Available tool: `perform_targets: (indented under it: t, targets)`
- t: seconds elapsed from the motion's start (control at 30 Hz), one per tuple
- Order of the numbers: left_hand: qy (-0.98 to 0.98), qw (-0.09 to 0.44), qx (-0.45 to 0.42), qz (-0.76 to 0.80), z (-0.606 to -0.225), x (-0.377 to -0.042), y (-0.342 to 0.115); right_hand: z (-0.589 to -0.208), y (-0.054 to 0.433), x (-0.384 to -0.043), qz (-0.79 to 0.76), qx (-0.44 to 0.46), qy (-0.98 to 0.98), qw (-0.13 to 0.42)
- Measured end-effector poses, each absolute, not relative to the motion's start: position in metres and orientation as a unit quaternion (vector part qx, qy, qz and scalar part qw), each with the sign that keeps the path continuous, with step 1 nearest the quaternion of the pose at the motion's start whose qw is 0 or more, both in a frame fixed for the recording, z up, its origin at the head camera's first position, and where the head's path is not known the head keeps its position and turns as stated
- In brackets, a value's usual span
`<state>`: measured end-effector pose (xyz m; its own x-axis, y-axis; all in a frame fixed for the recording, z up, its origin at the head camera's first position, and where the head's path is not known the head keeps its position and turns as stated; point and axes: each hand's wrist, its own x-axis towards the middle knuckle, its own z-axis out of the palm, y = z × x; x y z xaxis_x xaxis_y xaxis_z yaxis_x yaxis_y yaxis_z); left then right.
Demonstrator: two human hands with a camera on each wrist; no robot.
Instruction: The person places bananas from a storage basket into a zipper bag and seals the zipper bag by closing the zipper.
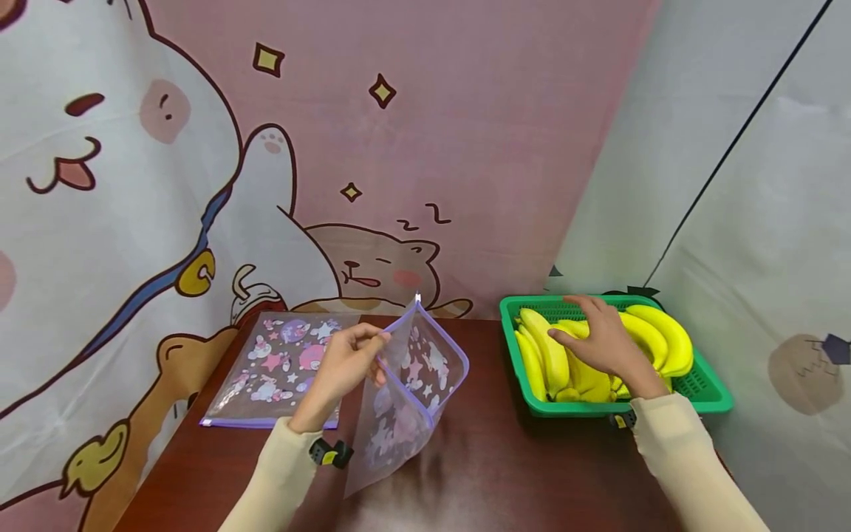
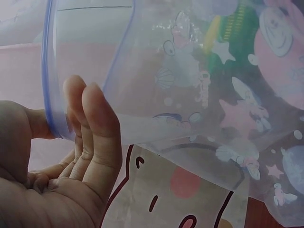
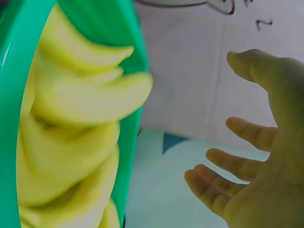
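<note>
My left hand pinches the rim of a clear zip bag with a purple edge and printed stars. The bag's mouth gapes toward the right in the head view, and nothing shows inside it. In the left wrist view, thumb and fingers hold the bag's edge. Over the green basket hovers my right hand, fingers spread and holding nothing. Several yellow bananas lie in that basket. The right wrist view shows the hand apart from the bananas.
A second printed zip bag lies flat on the brown table at the left. Behind the table hangs a cloth with cartoon animals. A pale curtain borders the right side, close to the basket.
</note>
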<state>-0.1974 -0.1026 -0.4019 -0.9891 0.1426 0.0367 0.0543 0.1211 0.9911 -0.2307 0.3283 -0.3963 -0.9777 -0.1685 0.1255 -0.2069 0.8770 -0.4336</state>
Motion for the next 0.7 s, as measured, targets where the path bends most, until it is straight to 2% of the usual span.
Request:
perform_targets:
  t: [0.2,0.7]
  targets:
    - [0.745,0.035,0.065,0.664,-0.402,-0.196,-0.103,-0.401,0.36,-0.238,0.202,0.083,-0.975,0.034]
    - [0.739,0.041,0.068,0.669,-0.403,-0.196,-0.098,-0.42,0.427,-0.248,0.206,0.003,-0.977,0.057]
